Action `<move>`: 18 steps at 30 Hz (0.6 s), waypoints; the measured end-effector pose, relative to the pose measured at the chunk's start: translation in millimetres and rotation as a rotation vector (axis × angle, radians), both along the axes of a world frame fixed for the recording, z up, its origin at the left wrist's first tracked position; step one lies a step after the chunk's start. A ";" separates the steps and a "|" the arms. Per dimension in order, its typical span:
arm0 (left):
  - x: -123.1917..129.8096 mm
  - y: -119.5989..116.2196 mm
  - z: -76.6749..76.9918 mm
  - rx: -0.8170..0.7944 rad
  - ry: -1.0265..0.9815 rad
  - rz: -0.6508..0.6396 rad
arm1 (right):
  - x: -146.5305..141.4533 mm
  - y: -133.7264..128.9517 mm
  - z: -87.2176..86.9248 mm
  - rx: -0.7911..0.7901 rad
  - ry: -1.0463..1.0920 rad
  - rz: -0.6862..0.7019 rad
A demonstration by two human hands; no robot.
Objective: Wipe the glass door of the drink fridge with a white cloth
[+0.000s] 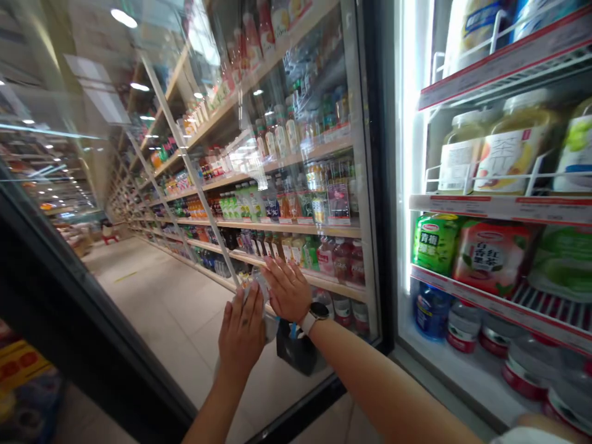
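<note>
One cloth [253, 295] — half hidden — between left hand [241, 330] and right hand [287, 290].

Door glass [296, 123]: smooth, glossy, full of reflections. Frame [375, 185] is blk, looks like painted metal. Wipe [256, 295] is white, soft, crumpled; cloth or paper, can't tell. Watch [319, 311] has dark glossy face, matt pale strap. Shelves [296, 227] are light wood or wood-look, matt. Racks [531, 179] are white-coated wire. Bottles [342, 262] are glossy plastic. Pouches [490, 256] are shiny film. Floor [161, 314] is pale smooth tile w/ slight sheen.
</note>
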State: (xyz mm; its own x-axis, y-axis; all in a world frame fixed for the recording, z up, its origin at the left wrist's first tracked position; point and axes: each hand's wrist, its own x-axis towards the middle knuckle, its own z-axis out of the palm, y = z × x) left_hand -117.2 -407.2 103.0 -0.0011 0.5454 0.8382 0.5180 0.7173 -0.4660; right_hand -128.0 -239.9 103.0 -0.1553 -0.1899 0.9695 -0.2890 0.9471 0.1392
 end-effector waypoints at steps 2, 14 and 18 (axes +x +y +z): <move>0.3 -1.6 7.3 -0.003 -0.008 0.010 | -0.7 -0.2 -1.0 -0.001 -0.019 0.001; -11.8 20.9 52.3 0.174 0.056 0.004 | -4.0 0.1 -4.9 0.003 -0.024 0.005; -9.4 15.3 27.2 0.095 0.059 -0.007 | -1.0 0.1 -0.6 -0.003 0.047 -0.002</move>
State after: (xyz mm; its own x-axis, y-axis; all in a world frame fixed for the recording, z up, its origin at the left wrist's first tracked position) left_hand -126.6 -391.9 130.1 0.0536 0.4637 0.8844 0.4964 0.7561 -0.4265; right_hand -129.1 -239.8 102.4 -0.1099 -0.1863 0.9763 -0.2800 0.9483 0.1495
